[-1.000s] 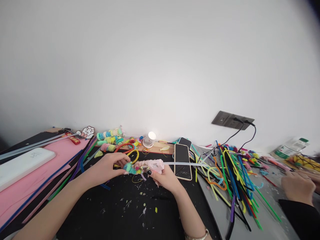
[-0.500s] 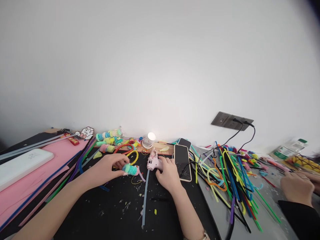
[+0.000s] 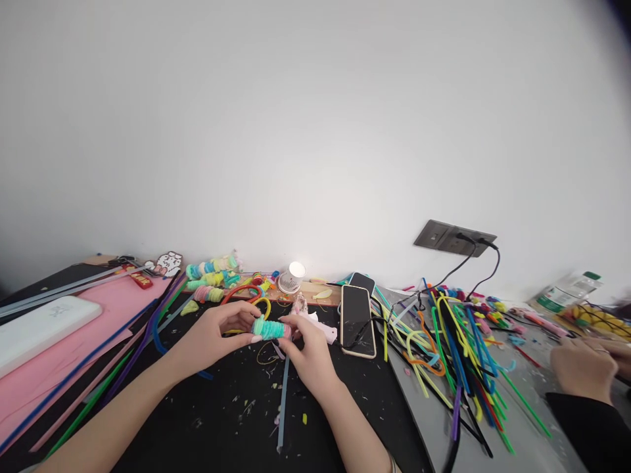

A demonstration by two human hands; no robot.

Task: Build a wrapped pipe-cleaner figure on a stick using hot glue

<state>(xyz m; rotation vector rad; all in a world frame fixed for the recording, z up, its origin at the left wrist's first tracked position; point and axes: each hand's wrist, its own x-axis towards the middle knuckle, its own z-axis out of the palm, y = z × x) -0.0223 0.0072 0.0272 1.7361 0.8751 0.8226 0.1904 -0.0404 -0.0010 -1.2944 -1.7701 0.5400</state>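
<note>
A fuzzy roll of wound pipe cleaners point(image 3: 270, 329), mint, turquoise and pink, lies crosswise between both hands. My left hand point(image 3: 217, 334) pinches its mint end between thumb and fingers. At the pink end, my right hand point(image 3: 310, 351) grips it with thumb and forefinger. Just behind the right hand rests a pale pink glue gun point(image 3: 320, 326), partly hidden, on the black tabletop. A long translucent glue stick point(image 3: 283, 407) runs from it toward me. Several similar pipe-cleaner rolls point(image 3: 211, 267) lie at the back left.
A small white cup point(image 3: 292, 277) stands by the wall. Right of my hands lie a phone point(image 3: 358, 320) and loose pipe cleaners point(image 3: 458, 355). A white power bank point(image 3: 49, 332) rests on pink sheets at left. Another person's hand point(image 3: 584, 369) is at far right.
My right hand has let go of the glue gun and moved left onto the pink end of the roll. The glue gun now lies on the table. My left hand still holds the roll.
</note>
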